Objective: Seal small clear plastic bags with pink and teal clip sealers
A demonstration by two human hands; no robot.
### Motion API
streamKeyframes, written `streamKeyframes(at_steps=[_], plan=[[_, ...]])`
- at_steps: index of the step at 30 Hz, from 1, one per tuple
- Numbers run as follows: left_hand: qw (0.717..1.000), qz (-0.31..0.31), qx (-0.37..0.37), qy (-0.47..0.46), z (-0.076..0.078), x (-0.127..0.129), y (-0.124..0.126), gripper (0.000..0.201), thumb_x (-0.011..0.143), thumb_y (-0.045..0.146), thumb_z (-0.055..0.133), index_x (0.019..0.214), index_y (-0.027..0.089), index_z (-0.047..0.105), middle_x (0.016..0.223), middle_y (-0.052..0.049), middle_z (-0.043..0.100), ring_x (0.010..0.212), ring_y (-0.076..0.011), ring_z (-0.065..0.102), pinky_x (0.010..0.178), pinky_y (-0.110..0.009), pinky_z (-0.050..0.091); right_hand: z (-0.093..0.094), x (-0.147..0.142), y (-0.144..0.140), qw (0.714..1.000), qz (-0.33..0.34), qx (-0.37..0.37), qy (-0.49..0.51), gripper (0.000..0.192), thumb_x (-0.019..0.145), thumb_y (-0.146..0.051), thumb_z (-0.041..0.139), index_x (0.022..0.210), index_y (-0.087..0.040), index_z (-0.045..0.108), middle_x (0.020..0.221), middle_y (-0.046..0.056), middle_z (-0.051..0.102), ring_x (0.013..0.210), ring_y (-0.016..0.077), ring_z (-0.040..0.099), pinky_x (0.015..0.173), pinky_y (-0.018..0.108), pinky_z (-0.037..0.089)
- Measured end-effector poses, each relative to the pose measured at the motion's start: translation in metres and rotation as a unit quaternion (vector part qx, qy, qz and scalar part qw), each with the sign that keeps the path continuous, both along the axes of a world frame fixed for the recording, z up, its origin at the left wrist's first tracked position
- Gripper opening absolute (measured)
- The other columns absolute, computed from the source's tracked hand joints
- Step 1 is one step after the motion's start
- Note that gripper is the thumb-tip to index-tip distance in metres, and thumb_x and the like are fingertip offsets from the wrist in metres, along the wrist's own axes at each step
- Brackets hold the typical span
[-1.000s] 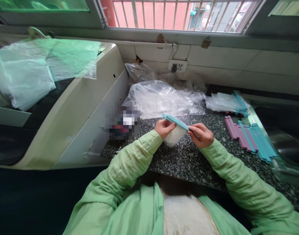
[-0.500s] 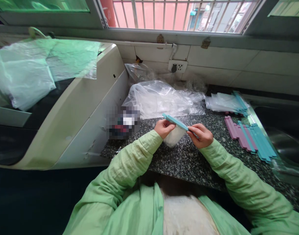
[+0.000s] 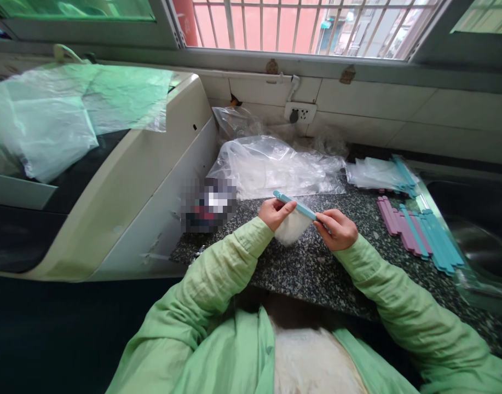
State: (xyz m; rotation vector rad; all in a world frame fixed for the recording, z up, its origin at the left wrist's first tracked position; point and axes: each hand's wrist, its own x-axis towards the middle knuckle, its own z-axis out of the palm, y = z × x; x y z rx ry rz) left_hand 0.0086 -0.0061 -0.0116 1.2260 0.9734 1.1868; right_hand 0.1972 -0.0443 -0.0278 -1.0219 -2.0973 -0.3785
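Observation:
A light-blue bag sealing clip is held between my two hands above the counter, slanting down to the right. Below it hangs a small clear plastic bag, its top edge at the clip. My left hand pinches the clip near its upper left end. At the lower right end, the fingers of my right hand are closed on it. Right of my hands, several blue clips and pink clips lie side by side on the dark speckled counter.
A heap of clear plastic bags lies behind my hands. Clipped bags are stacked at the back right, beside a sink. At left stands a beige washing machine-like appliance with plastic sheets on top. A blurred-out object sits near it.
The view has shifted slightly. Both hands stay on the clip and bag in nearly the same place, with only small finger movement.

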Motion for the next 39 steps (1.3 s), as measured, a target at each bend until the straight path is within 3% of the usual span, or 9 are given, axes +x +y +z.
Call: streamKeyframes(at_steps=[4, 8, 12, 16, 18, 22, 29, 39], plan=[[0.999, 0.033, 0.001, -0.015, 0.0, -0.001, 0.002, 0.046, 0.049, 0.055, 0.066, 0.051, 0.011, 0.055, 0.046, 0.003, 0.046, 0.048, -0.0065, 0.037, 0.048, -0.022, 0.03, 0.002, -0.003, -0.002, 1.0, 0.015, 0.007, 0.003, 0.017, 0.075, -0.02, 0.054, 0.091, -0.018, 0.061, 0.073, 0.006, 0.059, 0.064, 0.013, 0.056, 0.057, 0.023, 0.049], [0.999, 0.007, -0.011, -0.031, 0.001, -0.003, 0.003, 0.048, 0.047, 0.057, 0.066, 0.05, 0.011, 0.053, 0.045, 0.004, 0.042, 0.047, -0.0056, 0.036, 0.048, -0.021, 0.028, 0.007, -0.007, -0.006, 0.996, 0.039, -0.035, 0.071, 0.021, 0.073, -0.022, 0.059, 0.093, -0.016, 0.058, 0.076, 0.007, 0.058, 0.064, 0.0128, 0.054, 0.056, 0.024, 0.049], [0.996, -0.078, -0.013, -0.034, 0.003, -0.002, 0.001, 0.048, 0.046, 0.057, 0.067, 0.052, 0.011, 0.055, 0.049, 0.003, 0.046, 0.05, -0.0061, 0.039, 0.05, -0.022, 0.031, 0.011, -0.01, -0.01, 0.966, 0.057, -0.179, 0.176, 0.026, 0.074, -0.032, 0.057, 0.093, -0.016, 0.057, 0.077, 0.006, 0.058, 0.063, 0.0129, 0.055, 0.054, 0.025, 0.049], [0.989, -0.143, -0.009, -0.023, 0.0, -0.001, -0.002, 0.046, 0.049, 0.054, 0.068, 0.051, 0.01, 0.054, 0.048, 0.003, 0.043, 0.048, -0.0046, 0.036, 0.047, -0.02, 0.028, 0.011, -0.015, -0.013, 0.897, 0.095, -0.375, 0.215, 0.026, 0.077, -0.04, 0.051, 0.081, -0.015, 0.058, 0.067, 0.003, 0.06, 0.056, 0.0109, 0.054, 0.05, 0.023, 0.046], [0.986, -0.164, -0.008, -0.014, -0.001, -0.001, -0.003, 0.045, 0.048, 0.052, 0.069, 0.05, 0.01, 0.052, 0.046, 0.004, 0.041, 0.046, -0.0039, 0.034, 0.046, -0.02, 0.026, 0.01, -0.018, -0.015, 0.877, 0.096, -0.416, 0.222, 0.028, 0.077, -0.042, 0.05, 0.072, -0.015, 0.057, 0.058, 0.001, 0.056, 0.049, 0.0088, 0.049, 0.046, 0.021, 0.042], [0.982, -0.186, 0.004, -0.004, -0.001, -0.002, -0.002, 0.045, 0.049, 0.051, 0.07, 0.053, 0.01, 0.054, 0.049, 0.004, 0.043, 0.048, -0.0042, 0.036, 0.047, -0.02, 0.028, 0.012, -0.022, -0.018, 0.887, 0.077, -0.399, 0.219, 0.029, 0.075, -0.041, 0.051, 0.064, -0.015, 0.055, 0.053, -0.001, 0.052, 0.047, 0.0079, 0.044, 0.044, 0.02, 0.039], [0.992, -0.11, 0.054, -0.022, -0.004, -0.004, 0.004, 0.043, 0.057, 0.053, 0.065, 0.056, 0.011, 0.053, 0.053, 0.003, 0.046, 0.053, -0.0057, 0.041, 0.051, -0.019, 0.033, 0.014, -0.023, -0.019, 0.912, 0.059, -0.352, 0.2, 0.023, 0.074, -0.034, 0.052, 0.06, -0.016, 0.054, 0.05, -0.001, 0.049, 0.044, 0.0074, 0.042, 0.042, 0.02, 0.037], [0.992, -0.104, 0.067, -0.004, -0.005, -0.004, 0.004, 0.042, 0.059, 0.053, 0.063, 0.056, 0.012, 0.053, 0.053, 0.002, 0.045, 0.052, -0.0062, 0.04, 0.051, -0.02, 0.033, 0.012, -0.022, -0.018, 0.936, 0.048, -0.299, 0.179, 0.019, 0.074, -0.03, 0.052, 0.061, -0.017, 0.055, 0.05, -0.001, 0.05, 0.045, 0.0078, 0.043, 0.043, 0.021, 0.038]])
